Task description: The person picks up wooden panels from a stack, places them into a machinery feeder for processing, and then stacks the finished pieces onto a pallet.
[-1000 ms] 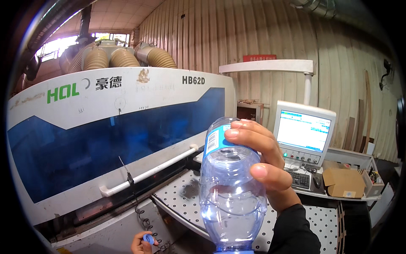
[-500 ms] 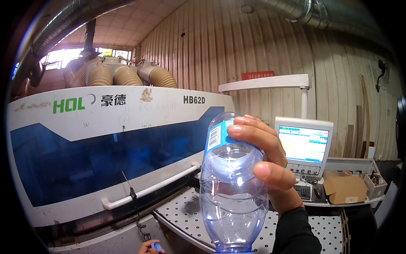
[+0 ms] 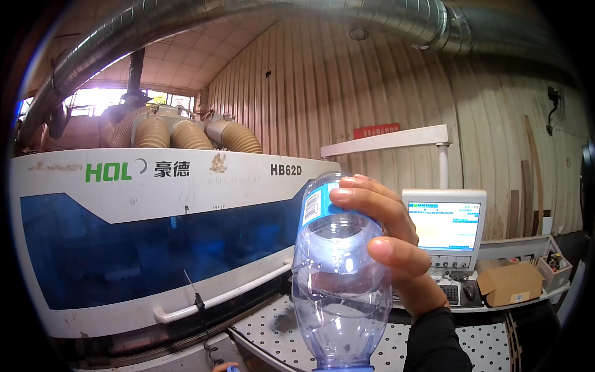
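Well, ribbed wall (image 3: 372,74): pale, rising behind the right hand (image 3: 409,257) and well above it.
Machine (image 3: 211,180): white with a dark blue window, beyond the hand and to its left; a white bar handle (image 3: 223,304) runs along its front.
Silver duct (image 3: 167,22): round, arching high above the hand.
Dotted counter (image 3: 263,325): pale, lower than the hand, spreading behind it to both sides.
Tan hoses (image 3: 192,134): ribbed, above and to the left of the hand, behind the machine's top.
Monitor (image 3: 443,223): lit, behind the hand and just to its right in the view.
Cardboard box (image 3: 511,283): flap open, farther to the right of the hand.
Clear bottle (image 3: 338,291): in the right hand, its label under the fingers, its narrowing neck below the hand at the view's lower edge.
Right hand: curled around the bottle and grasping it, a black sleeve (image 3: 434,338) below.
Left hand (image 3: 223,367): below and left of the right one, nearly all cut off; I cannot tell its grip.
Blue cap (image 3: 233,369): a sliver, right beside the left hand's visible edge.
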`<control>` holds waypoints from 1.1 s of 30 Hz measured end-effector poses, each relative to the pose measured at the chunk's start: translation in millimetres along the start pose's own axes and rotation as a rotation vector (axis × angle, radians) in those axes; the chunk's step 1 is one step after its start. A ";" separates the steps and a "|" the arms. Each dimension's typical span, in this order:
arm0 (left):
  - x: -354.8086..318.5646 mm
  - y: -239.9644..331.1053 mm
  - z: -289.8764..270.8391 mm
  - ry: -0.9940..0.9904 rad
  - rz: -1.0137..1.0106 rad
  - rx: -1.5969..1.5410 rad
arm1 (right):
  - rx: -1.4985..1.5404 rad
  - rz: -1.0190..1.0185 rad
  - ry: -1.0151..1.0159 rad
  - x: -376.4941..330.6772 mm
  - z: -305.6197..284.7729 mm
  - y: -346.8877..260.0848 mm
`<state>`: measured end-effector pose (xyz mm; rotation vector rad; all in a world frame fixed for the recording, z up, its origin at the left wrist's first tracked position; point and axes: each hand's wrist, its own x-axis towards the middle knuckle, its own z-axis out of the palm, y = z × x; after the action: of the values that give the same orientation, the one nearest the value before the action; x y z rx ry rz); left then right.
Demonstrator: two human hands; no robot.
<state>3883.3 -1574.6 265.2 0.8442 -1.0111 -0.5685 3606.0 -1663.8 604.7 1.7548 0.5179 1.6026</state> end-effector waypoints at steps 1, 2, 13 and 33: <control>0.6 0.0 -0.6 -0.012 0.010 0.002 | -0.006 -0.003 0.005 0.1 0.0 -0.7; 1.5 0.7 -0.1 -0.017 0.014 -0.002 | -0.012 -0.002 0.007 0.3 0.2 -1.8; -3.6 15.5 5.4 -0.003 0.013 -0.025 | 0.022 -0.006 -0.046 -4.4 4.5 -6.9; -24.7 22.9 8.9 0.161 -0.143 0.124 | 0.749 0.983 -0.642 -209.0 43.3 -139.1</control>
<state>3865.4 -1546.2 274.2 1.0616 -0.8500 -0.5538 3637.6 -1725.2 359.6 3.2669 -0.1532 1.2980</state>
